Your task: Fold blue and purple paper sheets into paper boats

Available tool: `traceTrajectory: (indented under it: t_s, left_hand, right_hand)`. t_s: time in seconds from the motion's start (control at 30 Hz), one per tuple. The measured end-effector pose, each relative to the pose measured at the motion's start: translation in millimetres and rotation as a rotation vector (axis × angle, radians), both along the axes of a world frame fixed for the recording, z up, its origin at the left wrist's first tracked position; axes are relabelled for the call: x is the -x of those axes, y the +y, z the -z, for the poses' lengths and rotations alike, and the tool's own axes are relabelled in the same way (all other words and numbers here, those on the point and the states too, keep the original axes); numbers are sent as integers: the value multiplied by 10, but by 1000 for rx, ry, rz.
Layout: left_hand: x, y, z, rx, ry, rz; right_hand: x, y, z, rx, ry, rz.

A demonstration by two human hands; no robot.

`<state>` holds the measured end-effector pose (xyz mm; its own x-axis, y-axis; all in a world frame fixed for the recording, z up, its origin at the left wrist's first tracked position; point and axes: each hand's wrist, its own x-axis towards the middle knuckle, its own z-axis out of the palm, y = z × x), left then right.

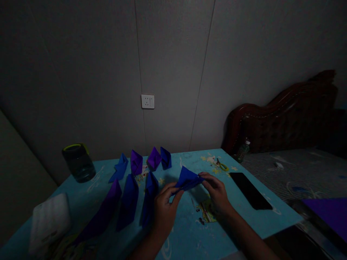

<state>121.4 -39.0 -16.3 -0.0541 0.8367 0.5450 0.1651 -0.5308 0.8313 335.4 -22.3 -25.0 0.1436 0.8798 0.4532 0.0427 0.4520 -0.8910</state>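
Between my two hands, a blue paper boat (188, 179) is held up above the table, its peak pointing upward. My left hand (167, 205) pinches its left end with thumb and fingers. At the opposite end, my right hand (216, 191) grips the other tip. Just left of my left hand stands a dark blue paper boat (150, 196), with another blue paper boat (128, 202) and a long purple paper boat (104, 211) beyond it. Behind them sit a lighter blue boat (121, 167), purple boats (136, 163) (154, 159) and a small dark blue boat (166, 158).
A blue patterned cloth covers the table (184, 234). On it are a dark bottle (80, 163), a white packet (50, 218), a black phone-like slab (251, 190) and yellow-handled scissors (223, 166). A plastic bottle (243, 151) stands by the bed (273, 173); purple sheets (328, 216) lie right.
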Motion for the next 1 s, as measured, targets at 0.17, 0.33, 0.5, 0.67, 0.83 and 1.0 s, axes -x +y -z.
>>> traceTrajectory:
  t_s: [0.17, 0.33, 0.5, 0.67, 0.83, 1.0]
  left_hand:
    - [12, -39, -42, -65, 19, 39]
    - [24, -59, -78, -68, 41, 109]
    - [-40, -62, 10, 65, 119, 97]
    - [-63, -74, 37, 71, 193, 179]
    - [-52, -29, 15, 180, 91, 150]
    - [-89, -46, 10, 178, -11, 116]
  right_hand:
    - [14, 12, 13, 109, 49, -32]
    - [86, 27, -12, 164, 221, -166]
    - [86, 85, 14, 156, 384, -83]
    - [129, 18, -56, 152, 243, -90]
    - [240, -72, -136, 202, 173, -152]
    - [330, -84, -78, 202, 208, -403]
